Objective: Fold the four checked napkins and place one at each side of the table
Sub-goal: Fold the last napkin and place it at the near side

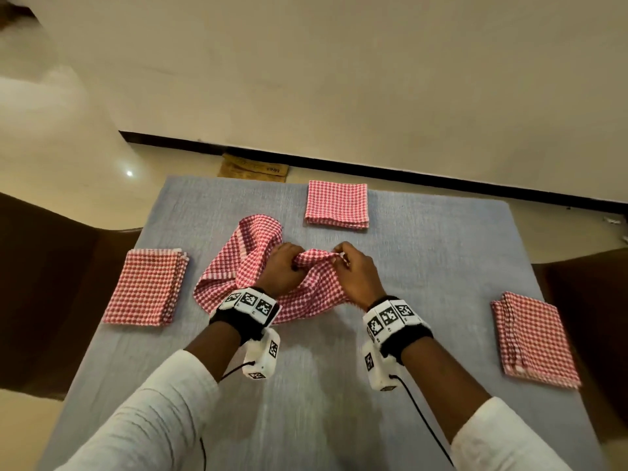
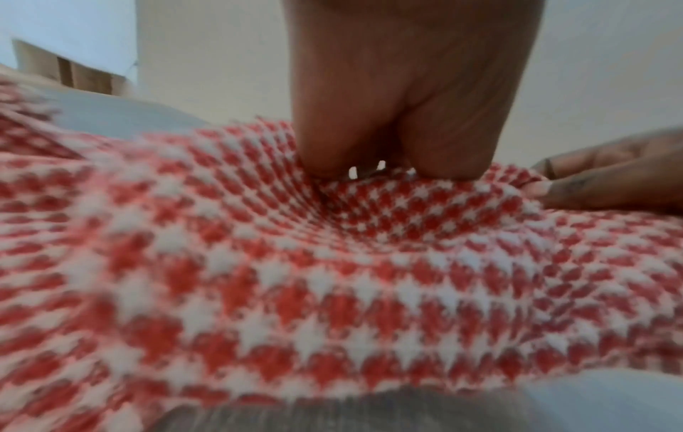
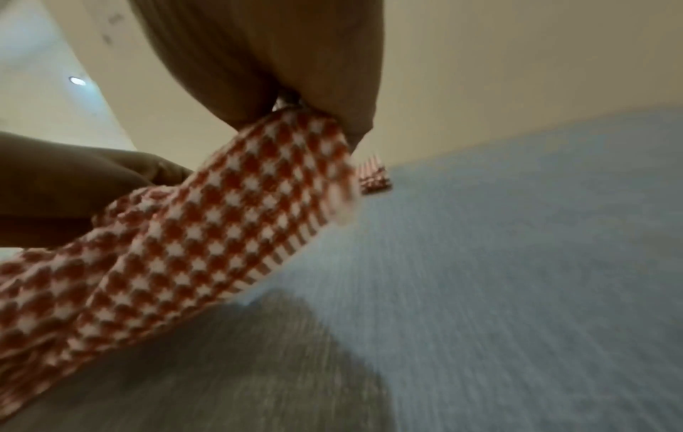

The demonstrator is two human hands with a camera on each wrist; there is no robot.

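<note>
**Fourth checked napkin: gathered up, not yet folded**

The unfolded checked napkin (image 1: 238, 266) lies crumpled in the middle of the table (image 1: 424, 266), and we have both hands on it. Our left hand (image 1: 283, 270) has its fingers curled into a bunch of the cloth near its middle; the left wrist view shows the fingertips (image 2: 325, 163) dug into the weave. Our right hand (image 1: 353, 273) pinches a raised edge of the same napkin, and in the right wrist view the cloth hangs down from between the finger and thumb. The two hands sit close together, with a short ridge of fabric stretched between them.

Around it, three napkins lie folded: the far folded napkin (image 1: 337, 205) near the far edge, the left folded napkin (image 1: 146, 287) near the left edge, and the right folded napkin (image 1: 533, 338) near the right edge. The near side, next to us, has none.

We judge the task to be on its last napkin, at the stage of finding corners. The next move calls for working our grips out to two neighbouring corners, lifting and shaking the cloth flat, then folding it down to match the others. The loose lobe at the far left is twisted over itself, so it probably needs untangling before any fold lies true. The folded piece belongs at the near edge.
</note>
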